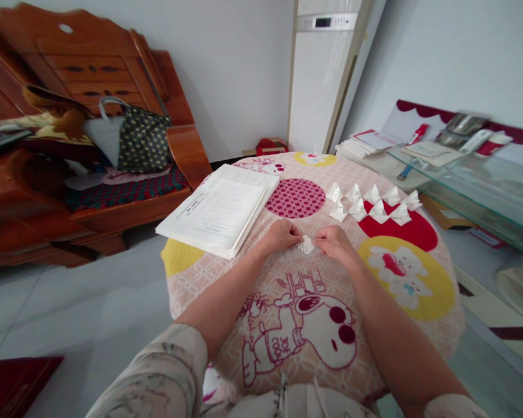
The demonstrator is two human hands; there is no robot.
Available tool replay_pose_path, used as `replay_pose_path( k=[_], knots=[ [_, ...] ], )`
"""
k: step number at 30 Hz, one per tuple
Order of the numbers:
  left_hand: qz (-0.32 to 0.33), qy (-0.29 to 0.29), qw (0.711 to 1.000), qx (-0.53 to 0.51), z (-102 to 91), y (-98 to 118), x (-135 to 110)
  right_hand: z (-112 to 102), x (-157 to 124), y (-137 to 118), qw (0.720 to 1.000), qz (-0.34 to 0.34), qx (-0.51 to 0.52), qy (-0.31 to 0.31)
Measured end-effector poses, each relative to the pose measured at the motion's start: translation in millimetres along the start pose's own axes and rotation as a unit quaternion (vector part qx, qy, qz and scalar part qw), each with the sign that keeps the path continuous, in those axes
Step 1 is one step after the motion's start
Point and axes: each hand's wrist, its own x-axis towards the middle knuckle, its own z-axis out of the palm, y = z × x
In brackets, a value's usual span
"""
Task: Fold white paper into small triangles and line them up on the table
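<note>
A small folded piece of printed white paper point(305, 245) is held low over the round table between my two hands. My left hand point(283, 234) pinches its left edge, and my right hand point(333, 241) pinches its right edge. Beyond my right hand stand several folded paper pieces point(378, 211) with pointed tops, set in two rows. To the left of my left hand lies a thick stack of printed sheets point(220, 209), its layers slightly offset.
A patterned cloth point(305, 325) covers the round table. At the right is a glass shelf point(475, 174) bearing bowls, a cup and papers. A wooden bench point(113, 186) with bags stands at the left. A white upright cabinet unit point(316, 87) is at the back.
</note>
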Motion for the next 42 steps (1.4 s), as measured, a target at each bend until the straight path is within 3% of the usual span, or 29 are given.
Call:
replay_pose_path(
  k=[10,17,24,27,30,36,42],
  knots=[
    [0.016,0.029,0.997,0.069,5.4,-0.6,4.9,-0.4,-0.3,-8.2,0.998,0.010,-0.068,0.009],
    [-0.016,0.040,0.986,0.164,10.8,8.9,-2.0,2.2,-0.9,-9.7,0.990,0.007,-0.136,0.025],
    [-0.038,0.043,0.984,0.168,18.3,12.1,-2.4,3.7,1.6,-6.6,0.989,-0.006,-0.145,0.034],
    [-0.050,0.046,0.987,0.149,17.9,12.7,-0.2,2.8,1.8,-3.4,0.994,-0.006,-0.104,0.027],
    [-0.049,0.043,0.995,0.081,14.6,9.0,0.1,0.2,0.0,3.5,1.000,0.006,0.020,0.004],
    [-0.010,0.037,0.992,-0.120,5.0,-1.8,-2.2,-9.2,-5.1,11.6,0.966,-0.022,0.255,-0.025],
    [0.001,0.040,0.977,-0.209,4.9,0.5,-4.5,-9.9,-3.2,11.4,0.954,-0.080,0.285,-0.054]
  ],
)
